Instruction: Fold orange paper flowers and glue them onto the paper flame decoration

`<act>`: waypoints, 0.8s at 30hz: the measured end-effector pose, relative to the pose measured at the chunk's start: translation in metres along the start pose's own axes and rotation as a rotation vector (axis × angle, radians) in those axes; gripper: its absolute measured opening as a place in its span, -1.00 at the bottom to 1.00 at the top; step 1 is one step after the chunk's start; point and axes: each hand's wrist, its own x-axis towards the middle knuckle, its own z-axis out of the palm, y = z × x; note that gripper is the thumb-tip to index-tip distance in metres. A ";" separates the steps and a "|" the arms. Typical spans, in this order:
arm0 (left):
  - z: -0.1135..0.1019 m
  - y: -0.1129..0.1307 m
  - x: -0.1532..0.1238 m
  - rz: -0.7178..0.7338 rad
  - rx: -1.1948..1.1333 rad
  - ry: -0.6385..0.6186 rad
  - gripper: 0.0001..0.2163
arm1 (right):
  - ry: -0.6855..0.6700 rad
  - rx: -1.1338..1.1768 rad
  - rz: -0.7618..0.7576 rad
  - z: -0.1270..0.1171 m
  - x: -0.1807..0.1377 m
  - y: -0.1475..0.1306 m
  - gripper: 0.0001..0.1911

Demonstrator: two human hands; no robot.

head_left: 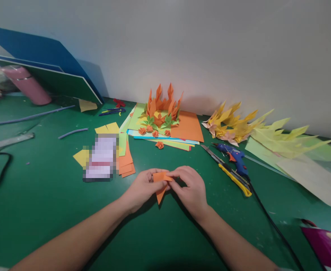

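Observation:
A small folded piece of orange paper (pixel 161 185) is held just above the green table (pixel 41 203), its point hanging down. My left hand (pixel 141 189) pinches its left side with closed fingers. My right hand (pixel 190 190) pinches its upper right edge, fingers curled. Both hands meet at the paper in the middle of the view.
Behind the hands lie orange paper spikes and small flowers (pixel 161 109) on stacked coloured sheets (pixel 186 128). A yellow utility knife (pixel 233 177) and blue glue gun (pixel 236 158) with black cord lie to the right, beside yellow folded paper shapes (pixel 267 131). Orange and yellow sheets (pixel 124 158) lie left; boards (pixel 49 75) lean on the wall.

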 end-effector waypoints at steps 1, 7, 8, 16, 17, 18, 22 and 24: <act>0.000 0.000 0.000 -0.004 0.000 -0.004 -0.64 | -0.001 0.006 0.007 0.000 0.000 0.000 -0.91; 0.000 0.000 0.000 -0.005 0.010 -0.009 -0.64 | -0.023 0.019 0.037 0.001 -0.001 0.000 -0.92; 0.000 0.000 0.000 -0.003 0.012 -0.007 -0.64 | -0.024 0.021 0.035 0.001 0.000 0.000 -0.91; 0.004 0.005 -0.003 0.053 0.082 0.089 -0.61 | -0.043 -0.015 -0.044 0.001 -0.001 0.003 -0.85; 0.004 0.005 -0.003 0.068 0.099 0.110 -0.61 | -0.050 -0.027 -0.066 0.000 -0.001 0.004 -0.85; 0.003 0.005 -0.003 0.083 0.118 0.123 -0.61 | -0.059 -0.041 -0.085 0.000 -0.001 0.004 -0.84; 0.000 0.003 -0.002 0.079 0.110 0.109 -0.56 | -0.114 -0.071 -0.128 -0.003 0.000 0.005 -0.77; -0.001 0.003 -0.001 0.049 0.060 0.091 -0.55 | -0.129 -0.062 -0.130 -0.004 0.001 0.005 -0.75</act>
